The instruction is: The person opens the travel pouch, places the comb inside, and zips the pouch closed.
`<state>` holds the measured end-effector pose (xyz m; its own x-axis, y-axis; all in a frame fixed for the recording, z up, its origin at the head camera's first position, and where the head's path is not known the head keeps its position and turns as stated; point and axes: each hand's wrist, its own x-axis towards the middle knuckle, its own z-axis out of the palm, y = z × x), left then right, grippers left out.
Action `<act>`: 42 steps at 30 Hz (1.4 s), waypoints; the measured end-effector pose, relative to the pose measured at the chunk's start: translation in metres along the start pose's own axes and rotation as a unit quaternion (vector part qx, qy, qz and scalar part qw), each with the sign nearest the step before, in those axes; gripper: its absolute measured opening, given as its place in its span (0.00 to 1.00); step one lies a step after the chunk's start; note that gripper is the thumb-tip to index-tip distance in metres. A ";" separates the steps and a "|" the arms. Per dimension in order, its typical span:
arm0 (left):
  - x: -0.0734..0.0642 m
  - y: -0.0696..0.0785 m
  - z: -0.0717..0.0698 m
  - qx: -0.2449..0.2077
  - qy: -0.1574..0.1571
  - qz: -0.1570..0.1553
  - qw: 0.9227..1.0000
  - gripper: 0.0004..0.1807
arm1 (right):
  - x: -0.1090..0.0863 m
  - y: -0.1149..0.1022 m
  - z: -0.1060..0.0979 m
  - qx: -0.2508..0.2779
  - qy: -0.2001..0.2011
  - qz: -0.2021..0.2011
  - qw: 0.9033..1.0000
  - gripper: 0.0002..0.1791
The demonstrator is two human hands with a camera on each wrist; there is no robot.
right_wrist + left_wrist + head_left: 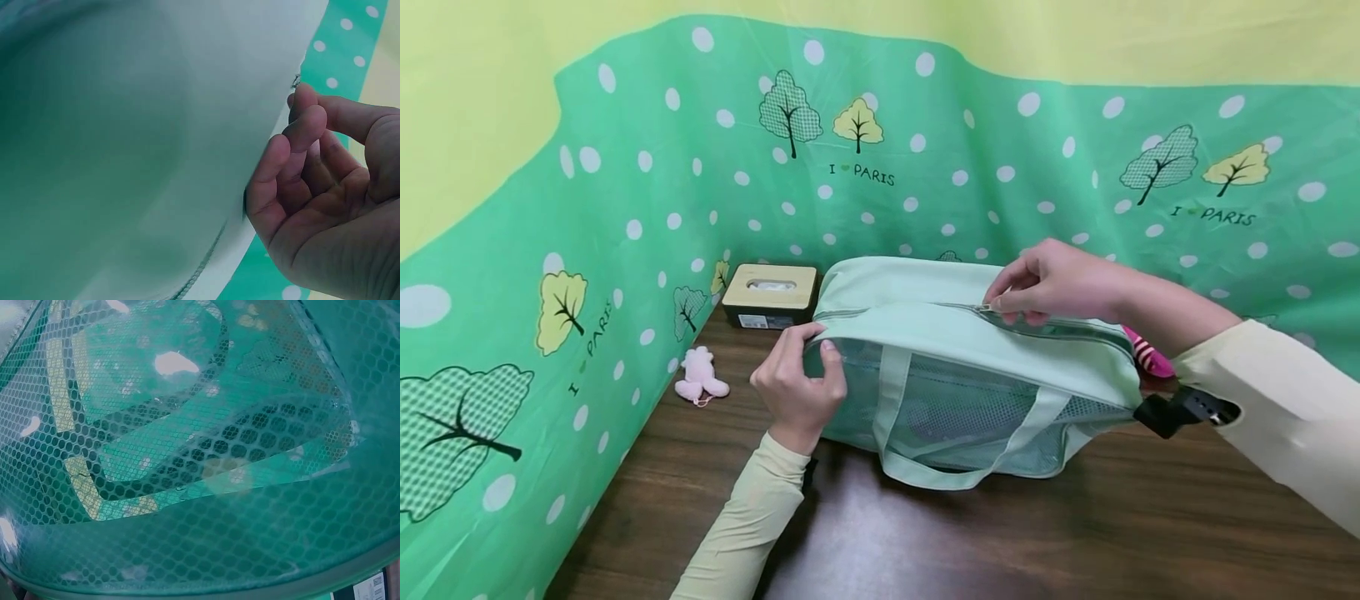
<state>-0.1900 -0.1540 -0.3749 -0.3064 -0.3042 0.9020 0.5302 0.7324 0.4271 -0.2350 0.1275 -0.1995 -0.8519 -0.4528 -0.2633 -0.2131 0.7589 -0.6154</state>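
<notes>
A pale green bag (850,283) with mesh sides and a looped strap handle (891,408) stands on the table. My right hand (1056,279) pinches the zipper pull (983,308) on its top. To the right of the pull the zipper is parted; to the left its line looks joined. In the right wrist view the same hand (325,169) has curled fingers by the bag's edge, with zipper teeth (200,269) below. My left hand (801,383) grips the bag's left upper corner between thumb and fingers. Mesh (206,462) fills the left wrist view.
A tissue box (771,296) with a wooden lid stands behind the bag's left end. A small pink plush toy (700,375) lies on the dark wooden table (925,542). Something pink with stripes (1150,358) shows behind the bag's right end. A green dotted curtain (880,217) surrounds the table.
</notes>
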 end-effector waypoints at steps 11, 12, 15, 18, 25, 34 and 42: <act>-0.001 0.001 0.001 0.004 0.004 0.004 1.000 0.13 | -0.016 0.010 0.002 0.015 0.022 0.000 1.000 0.13; -0.001 0.001 0.002 0.004 0.005 0.004 1.000 0.13 | -0.017 0.011 0.001 0.017 0.021 -0.002 1.000 0.13; -0.002 0.000 0.002 0.004 0.007 0.004 1.000 0.13 | -0.020 0.014 0.001 0.025 0.020 -0.008 0.999 0.14; -0.002 0.001 0.002 0.003 0.008 0.004 1.000 0.13 | -0.023 0.017 0.000 0.030 0.023 -0.010 0.999 0.15; -0.002 0.001 0.002 0.004 0.008 0.004 1.000 0.13 | -0.030 0.024 -0.001 0.029 0.034 -0.003 0.999 0.15; -0.002 0.001 0.000 0.006 0.007 0.006 1.000 0.13 | -0.040 0.037 -0.002 0.019 0.056 -0.003 0.998 0.15; -0.002 0.002 0.001 0.007 0.006 0.005 1.000 0.13 | -0.052 0.051 -0.008 0.034 0.069 0.015 0.997 0.16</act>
<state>-0.1889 -0.1515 -0.3755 -0.2908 -0.3035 0.9074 0.5224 0.7442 0.4163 -0.2057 0.1937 -0.2115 -0.9158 -0.3589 -0.1803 -0.1579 0.7346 -0.6598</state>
